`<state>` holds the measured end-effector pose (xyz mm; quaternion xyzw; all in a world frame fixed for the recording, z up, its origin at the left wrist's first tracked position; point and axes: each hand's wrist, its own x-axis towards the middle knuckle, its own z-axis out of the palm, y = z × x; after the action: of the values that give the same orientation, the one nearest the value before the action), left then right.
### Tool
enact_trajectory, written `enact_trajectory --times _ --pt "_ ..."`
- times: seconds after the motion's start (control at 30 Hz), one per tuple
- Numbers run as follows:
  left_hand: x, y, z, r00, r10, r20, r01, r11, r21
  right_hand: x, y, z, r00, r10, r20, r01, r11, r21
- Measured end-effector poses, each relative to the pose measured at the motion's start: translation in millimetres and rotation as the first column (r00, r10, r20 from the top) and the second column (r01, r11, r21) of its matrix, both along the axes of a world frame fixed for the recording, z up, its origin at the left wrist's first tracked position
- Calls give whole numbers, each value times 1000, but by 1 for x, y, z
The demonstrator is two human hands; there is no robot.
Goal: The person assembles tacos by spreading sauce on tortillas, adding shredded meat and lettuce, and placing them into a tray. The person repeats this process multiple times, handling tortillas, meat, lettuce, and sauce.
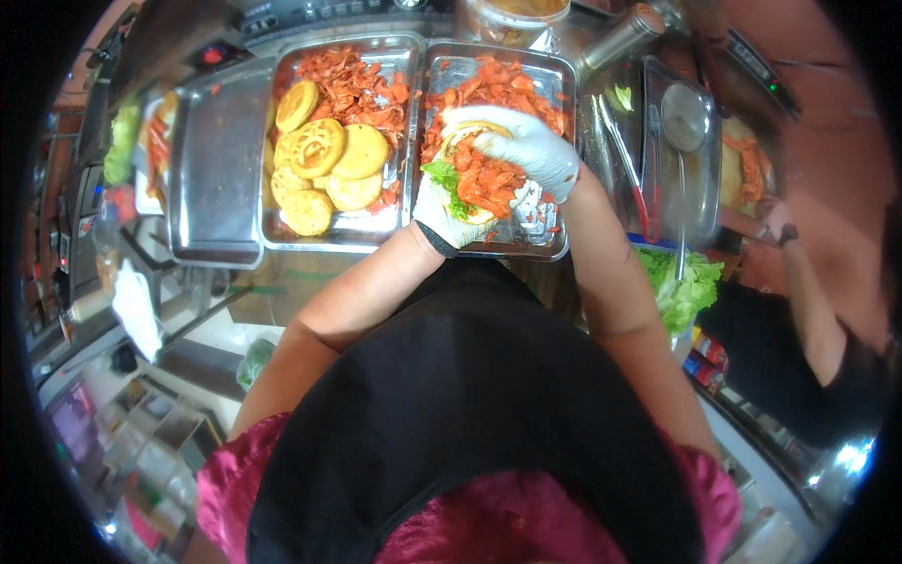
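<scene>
A steel bench [282,291] carries two metal trays. The left tray [390,47] holds round yellow patties [329,155]; the right tray [554,75] holds shredded orange filling. Above the right tray, the gloved left hand [442,211] cups a half-built sandwich [479,179], lettuce and filling already on. The gloved right hand [531,146] presses its fingers onto the filling. No top bun shows yet.

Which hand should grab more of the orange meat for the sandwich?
Probably the right hand. It rests on top of the sandwich, right over the tray of orange meat. The left hand is cupped under the sandwich, holding it up.
</scene>
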<state>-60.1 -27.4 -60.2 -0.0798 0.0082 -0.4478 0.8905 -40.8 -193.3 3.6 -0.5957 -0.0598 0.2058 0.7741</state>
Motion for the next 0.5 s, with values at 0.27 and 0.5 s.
enact_trajectory --times 0.27,0.5 --pt "14 15 -5 967 23 -253 40 969 243 -15 35 -30 937 -341 74 345 937 -52" --pt "29 21 12 947 244 -207 -87 820 566 -27 55 -50 837 -543 -61 545 838 18"
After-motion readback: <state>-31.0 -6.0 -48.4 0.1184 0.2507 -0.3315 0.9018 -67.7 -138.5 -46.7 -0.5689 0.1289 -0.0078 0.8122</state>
